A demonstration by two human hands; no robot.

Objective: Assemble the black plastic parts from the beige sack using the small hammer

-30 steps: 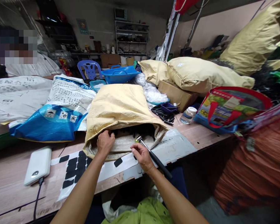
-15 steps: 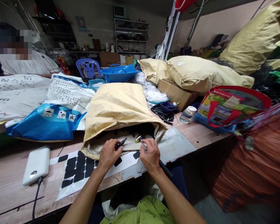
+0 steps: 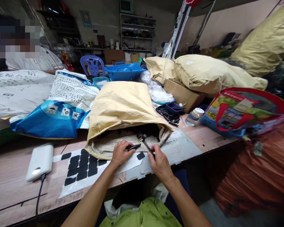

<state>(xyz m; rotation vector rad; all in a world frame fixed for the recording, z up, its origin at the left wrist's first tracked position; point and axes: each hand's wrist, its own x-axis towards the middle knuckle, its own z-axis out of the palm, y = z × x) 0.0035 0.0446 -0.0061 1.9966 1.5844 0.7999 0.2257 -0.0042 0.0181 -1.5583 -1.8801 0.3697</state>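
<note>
Two hands, the left hand [image 3: 121,153] and the right hand [image 3: 160,160], are a little apart over the near edge of the bench [image 3: 11,190], each clamped on something. The left one pinches a slim black piece [image 3: 134,147]; its long axis is nearly level, the free tip pointing rightward and slightly away. The right one grips a hammer [image 3: 147,146] by its handle (the lower end is hidden by the hand), which slants leftward and away, head farthest. Left of the left hand lies a white sheet with black patches [image 3: 79,168], and farther left a white power bank [image 3: 39,162]. Just past both hands, a cream sack [image 3: 123,104] lies with its mouth facing them, dark inside. Beyond the right hand, to its right, are a heap of black pieces [image 3: 167,114], a lidded jar [image 3: 194,117] and a red-handled bag [image 3: 234,110]. Well past the left hand are a blue basin [image 3: 124,75] and a purple chair [image 3: 94,66].
</note>
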